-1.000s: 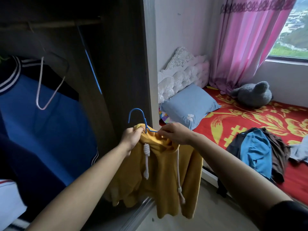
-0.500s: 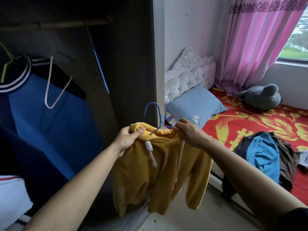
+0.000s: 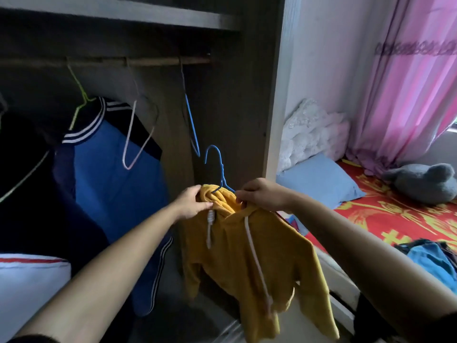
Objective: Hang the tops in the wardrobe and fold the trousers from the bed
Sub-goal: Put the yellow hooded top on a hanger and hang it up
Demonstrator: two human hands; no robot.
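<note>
A yellow hooded top (image 3: 249,258) with white drawstrings hangs on a blue wire hanger (image 3: 217,167) in front of the open wardrobe. My left hand (image 3: 191,203) grips the left side of its collar. My right hand (image 3: 262,196) pinches the right side of the collar beside the hanger's neck. The hanger's hook points up, below the wooden rail (image 3: 158,61). A heap of clothes (image 3: 435,261), blue and dark, lies on the bed at the right edge.
On the rail hang a blue and dark jacket (image 3: 108,169) on a green hanger, an empty pink hanger (image 3: 134,144) and an empty blue hanger (image 3: 193,129). The bed (image 3: 385,219) holds a blue pillow (image 3: 319,181) and grey plush toy (image 3: 425,181).
The view has swung up and left towards the wardrobe rail. Both hands have lifted the yellow top on its hanger slightly higher and closer to the wardrobe.
</note>
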